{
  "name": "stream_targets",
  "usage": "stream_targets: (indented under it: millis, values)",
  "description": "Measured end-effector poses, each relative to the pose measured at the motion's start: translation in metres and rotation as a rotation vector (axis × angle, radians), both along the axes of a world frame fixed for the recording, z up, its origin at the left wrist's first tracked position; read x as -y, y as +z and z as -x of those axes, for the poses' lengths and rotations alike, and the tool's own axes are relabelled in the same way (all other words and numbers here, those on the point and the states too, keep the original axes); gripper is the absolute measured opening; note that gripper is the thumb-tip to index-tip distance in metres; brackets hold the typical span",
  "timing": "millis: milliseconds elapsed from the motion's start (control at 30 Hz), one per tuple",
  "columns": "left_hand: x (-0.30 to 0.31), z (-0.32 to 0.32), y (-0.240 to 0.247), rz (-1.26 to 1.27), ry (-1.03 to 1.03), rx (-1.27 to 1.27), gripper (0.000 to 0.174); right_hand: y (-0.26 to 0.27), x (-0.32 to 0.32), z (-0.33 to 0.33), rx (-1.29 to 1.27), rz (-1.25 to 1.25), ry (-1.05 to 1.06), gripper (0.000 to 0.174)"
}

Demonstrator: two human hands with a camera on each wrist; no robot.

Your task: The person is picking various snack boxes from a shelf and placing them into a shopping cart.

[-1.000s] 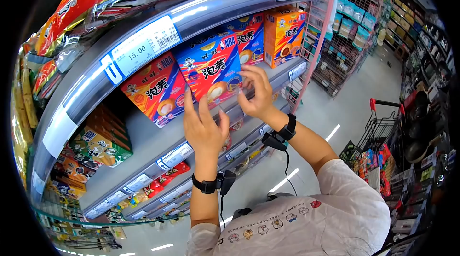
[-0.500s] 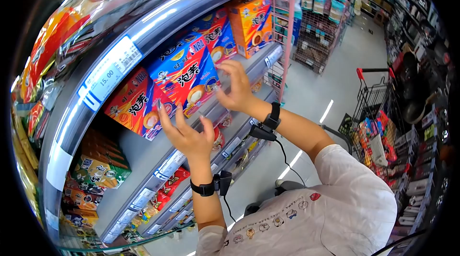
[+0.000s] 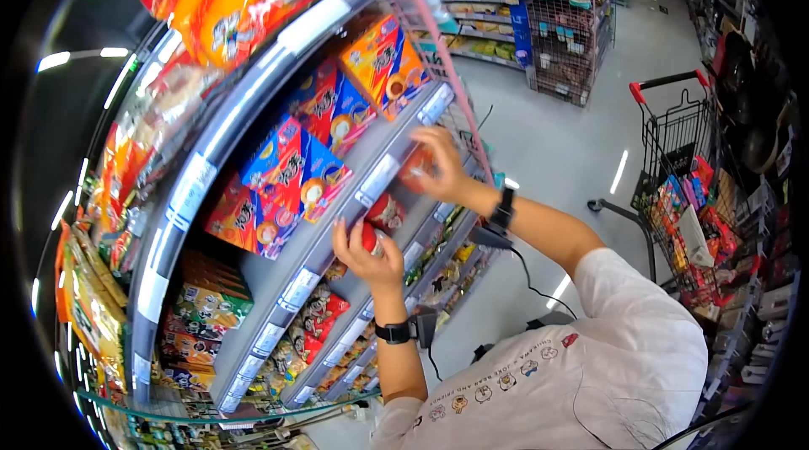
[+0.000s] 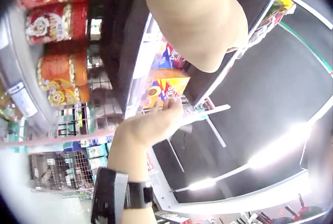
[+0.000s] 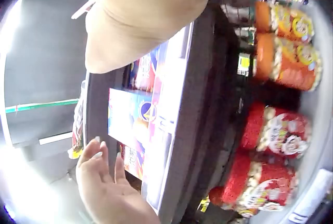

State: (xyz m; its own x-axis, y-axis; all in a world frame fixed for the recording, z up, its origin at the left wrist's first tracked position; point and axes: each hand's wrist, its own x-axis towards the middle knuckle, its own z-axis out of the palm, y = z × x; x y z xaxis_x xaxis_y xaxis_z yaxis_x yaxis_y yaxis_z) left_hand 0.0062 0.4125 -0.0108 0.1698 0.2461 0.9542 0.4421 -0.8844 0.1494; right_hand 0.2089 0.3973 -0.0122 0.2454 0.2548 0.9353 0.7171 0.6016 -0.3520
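Both hands are held up at the shelf's front edge, fingers spread and loosely bent, gripping nothing visible. In the head view the left hand (image 3: pixel 368 258) is below a blue-and-red box (image 3: pixel 297 168), apart from it, with a red jar (image 3: pixel 386 212) behind the fingers. Farther right, the slightly blurred right hand (image 3: pixel 442 170) overlaps an orange-red jar (image 3: pixel 416 168); whether it touches the jar cannot be told. The left wrist view shows the right hand (image 4: pixel 151 125) before an orange box (image 4: pixel 171 86). In the right wrist view, the left hand (image 5: pixel 112 187) has its fingers up near the boxes.
Glossy snack bags (image 3: pixel 244 3) lie on the shelf above. Green-and-orange boxes (image 3: pixel 206 307) stand at the shelf's left. Red and orange jars (image 5: pixel 273 130) line a lower shelf. A filled shopping cart (image 3: pixel 687 222) stands in the aisle at right.
Both hands have moved away from the front of the blue-and-red box, down to the shelf edge. The box stays on the shelf. The head view has shifted, showing more of the lower shelves.
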Motion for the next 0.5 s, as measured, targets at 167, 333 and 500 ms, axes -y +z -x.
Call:
stream_targets:
  millis: [167,333,500]
  values:
    - [0.039,-0.087,-0.041,0.314,-0.162,0.064,0.035,-0.09,0.086,-0.08,-0.339,0.285,-0.132,0.05]
    - [0.1,-0.197,-0.101,0.591,-0.456,-0.127,0.044,-0.154,0.182,-0.14,-0.578,0.409,-0.188,0.05]
    - [0.161,-0.296,-0.137,0.634,-0.706,-0.384,0.05,-0.183,0.286,-0.192,-0.762,0.321,-0.407,0.05]
